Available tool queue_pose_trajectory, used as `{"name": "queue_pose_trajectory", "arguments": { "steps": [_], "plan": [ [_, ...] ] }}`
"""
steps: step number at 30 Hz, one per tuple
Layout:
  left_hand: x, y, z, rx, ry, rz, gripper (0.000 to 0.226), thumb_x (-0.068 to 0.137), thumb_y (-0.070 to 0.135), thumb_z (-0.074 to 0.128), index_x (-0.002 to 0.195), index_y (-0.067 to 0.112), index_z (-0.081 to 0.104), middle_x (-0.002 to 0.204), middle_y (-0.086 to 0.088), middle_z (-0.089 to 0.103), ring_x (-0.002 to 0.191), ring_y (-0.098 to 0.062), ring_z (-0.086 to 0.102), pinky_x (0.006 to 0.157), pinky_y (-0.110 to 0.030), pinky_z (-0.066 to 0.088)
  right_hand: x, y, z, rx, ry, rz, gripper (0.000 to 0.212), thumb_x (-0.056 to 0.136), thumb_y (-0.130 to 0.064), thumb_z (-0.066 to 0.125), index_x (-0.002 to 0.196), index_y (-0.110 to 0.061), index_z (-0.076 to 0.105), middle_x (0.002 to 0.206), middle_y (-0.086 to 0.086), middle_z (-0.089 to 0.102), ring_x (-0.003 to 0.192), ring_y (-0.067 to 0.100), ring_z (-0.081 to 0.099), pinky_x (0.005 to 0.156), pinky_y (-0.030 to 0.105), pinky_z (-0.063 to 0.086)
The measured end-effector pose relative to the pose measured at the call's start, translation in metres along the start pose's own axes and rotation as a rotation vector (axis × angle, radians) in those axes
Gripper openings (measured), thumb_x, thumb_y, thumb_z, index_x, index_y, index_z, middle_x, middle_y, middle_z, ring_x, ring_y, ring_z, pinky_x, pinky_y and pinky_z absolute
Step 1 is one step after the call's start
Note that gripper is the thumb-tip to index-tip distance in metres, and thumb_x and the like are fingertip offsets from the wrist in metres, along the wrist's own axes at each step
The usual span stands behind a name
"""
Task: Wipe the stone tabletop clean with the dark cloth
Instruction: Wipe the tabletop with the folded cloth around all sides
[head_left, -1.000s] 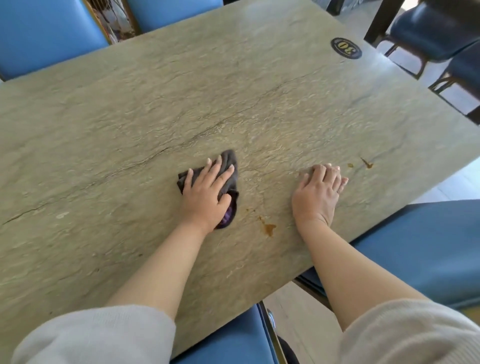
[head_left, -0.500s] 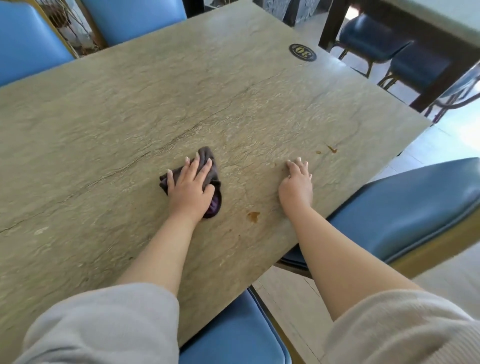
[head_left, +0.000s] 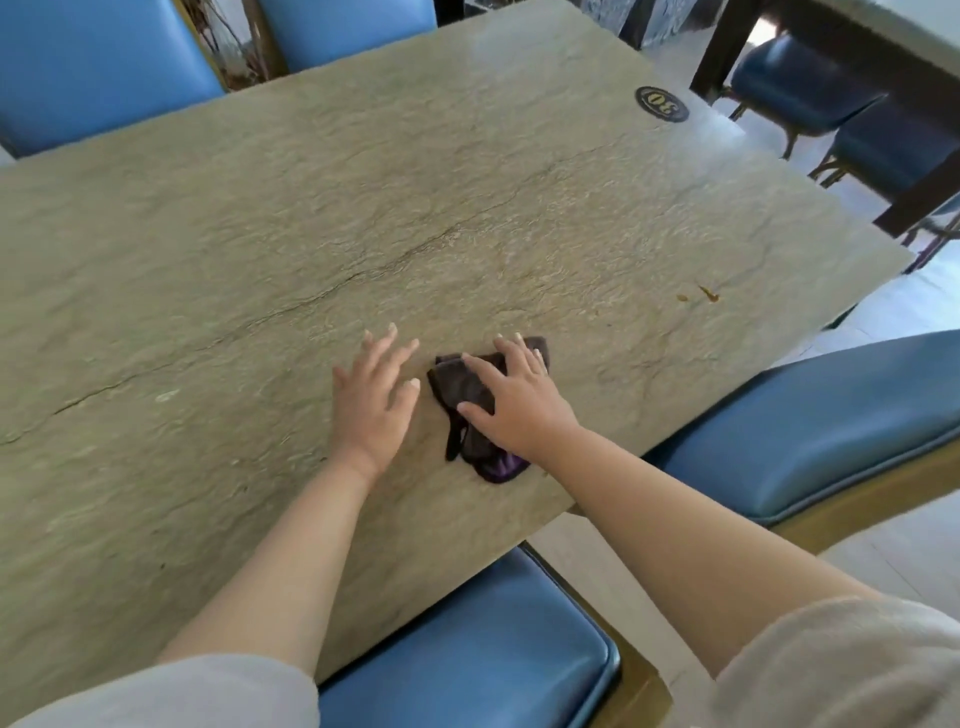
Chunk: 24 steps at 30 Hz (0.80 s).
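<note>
The dark cloth (head_left: 467, 400), crumpled with a purple edge toward me, lies on the grey-green stone tabletop (head_left: 260, 249) near its front right edge. My right hand (head_left: 514, 400) presses flat on the cloth, fingers spread over its far half. My left hand (head_left: 376, 395) rests just left of the cloth, fingers apart, holding nothing and not touching it. Small brown stains (head_left: 706, 294) mark the stone near the right edge, beyond the cloth.
A round black number disc (head_left: 661, 104) sits at the far right corner. Blue padded chairs stand at the near edge (head_left: 467, 654), the right side (head_left: 810, 421) and the far side (head_left: 93, 67). Another table and chairs (head_left: 810, 88) stand at the back right.
The cloth has passed from under my left hand to under my right hand and now lies further right. The brown stain seen near the front edge is no longer visible.
</note>
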<state>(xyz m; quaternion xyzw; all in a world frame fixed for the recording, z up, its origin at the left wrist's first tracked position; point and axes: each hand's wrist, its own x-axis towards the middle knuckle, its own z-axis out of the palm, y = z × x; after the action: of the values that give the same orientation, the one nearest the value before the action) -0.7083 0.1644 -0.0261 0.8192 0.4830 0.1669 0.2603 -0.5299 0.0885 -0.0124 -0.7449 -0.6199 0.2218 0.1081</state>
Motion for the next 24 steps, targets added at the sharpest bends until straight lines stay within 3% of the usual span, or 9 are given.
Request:
{"name": "queue_pose_trajectory", "arguments": {
  "steps": [2,5,9,11,14,17,19,21,24],
  "plan": [
    [-0.016,-0.021,-0.011,0.118,0.009,-0.152,0.047,0.098,0.037,0.031,0.143,0.029,0.044,0.160,0.004,0.020,0.150,-0.018,0.004,0.115,-0.055,-0.012,0.011,-0.003,0.013,-0.148,-0.109,0.029,0.074,0.092,-0.059,0.041,0.152,-0.031,0.008,0.160,0.014,-0.006,0.145,0.031,-0.017,0.118,0.047,-0.007],
    [-0.040,-0.044,-0.022,0.188,-0.015,-0.383,0.045,0.103,0.039,0.024,0.147,0.036,0.033,0.162,0.009,0.008,0.149,-0.012,-0.007,0.112,-0.052,-0.018,0.024,-0.015,0.026,-0.187,-0.051,0.078,0.070,0.097,-0.053,0.035,0.153,-0.030,-0.001,0.159,0.016,-0.014,0.144,0.032,-0.021,0.116,0.049,-0.010],
    [-0.056,-0.065,-0.033,-0.049,-0.040,-0.329,0.047,0.104,0.033,0.017,0.148,0.036,0.032,0.161,0.013,0.009,0.147,-0.003,-0.005,0.116,-0.043,-0.017,0.042,-0.047,0.040,-0.213,-0.065,0.042,0.065,0.101,-0.044,0.030,0.153,-0.024,-0.004,0.158,0.016,-0.017,0.143,0.034,-0.023,0.116,0.051,-0.010],
    [-0.057,-0.070,-0.043,-0.281,-0.044,-0.335,0.052,0.100,0.046,0.016,0.148,0.034,0.033,0.159,0.015,0.014,0.145,0.000,0.001,0.118,-0.041,-0.015,0.047,-0.073,0.051,-0.253,-0.093,-0.037,0.066,0.100,-0.043,0.029,0.152,-0.021,-0.006,0.158,0.016,-0.017,0.143,0.034,-0.024,0.116,0.051,-0.011],
    [-0.053,-0.076,-0.053,-0.659,-0.035,-0.570,0.067,0.087,0.073,0.035,0.144,0.039,0.038,0.154,0.015,0.022,0.144,-0.003,0.011,0.122,-0.038,-0.002,0.025,-0.114,0.078,-0.314,-0.149,-0.275,0.070,0.099,-0.044,0.032,0.152,-0.019,-0.006,0.159,0.017,-0.014,0.142,0.035,-0.025,0.115,0.049,-0.014],
    [-0.054,-0.085,-0.048,-0.692,-0.099,-0.439,0.044,0.080,0.064,0.028,0.120,0.072,0.043,0.154,0.021,0.019,0.145,0.002,0.004,0.121,-0.042,-0.009,-0.010,-0.116,0.090,-0.372,-0.240,-0.692,0.071,0.095,-0.045,0.040,0.153,-0.022,0.005,0.160,0.013,-0.002,0.144,0.033,-0.019,0.115,0.046,-0.015],
    [-0.056,-0.092,-0.043,-0.641,-0.104,-0.362,0.044,0.080,0.058,0.024,0.116,0.078,0.038,0.154,0.025,0.018,0.145,0.005,0.002,0.120,-0.045,-0.010,-0.012,-0.090,0.076,-0.412,-0.252,-0.911,0.065,0.096,-0.051,0.039,0.152,-0.033,0.012,0.161,0.004,0.002,0.146,0.027,-0.015,0.117,0.044,-0.013],
    [-0.058,-0.087,-0.045,-0.570,-0.081,-0.316,0.048,0.083,0.056,0.020,0.127,0.070,0.033,0.154,0.026,0.015,0.146,0.003,0.000,0.120,-0.044,-0.013,-0.003,-0.062,0.068,-0.445,-0.113,-0.799,0.059,0.095,-0.058,0.034,0.149,-0.043,0.016,0.162,0.003,0.003,0.148,0.025,-0.009,0.118,0.048,-0.007],
    [-0.060,-0.079,-0.045,-0.346,-0.081,-0.255,0.060,0.089,0.045,0.011,0.146,0.041,0.029,0.158,0.020,0.008,0.145,0.003,-0.006,0.111,-0.028,-0.024,-0.001,-0.059,0.068,-0.242,0.147,-0.269,0.055,0.092,-0.052,0.043,0.144,-0.039,0.036,0.152,0.015,0.025,0.143,0.032,0.016,0.119,0.050,0.009]
  ]
}}
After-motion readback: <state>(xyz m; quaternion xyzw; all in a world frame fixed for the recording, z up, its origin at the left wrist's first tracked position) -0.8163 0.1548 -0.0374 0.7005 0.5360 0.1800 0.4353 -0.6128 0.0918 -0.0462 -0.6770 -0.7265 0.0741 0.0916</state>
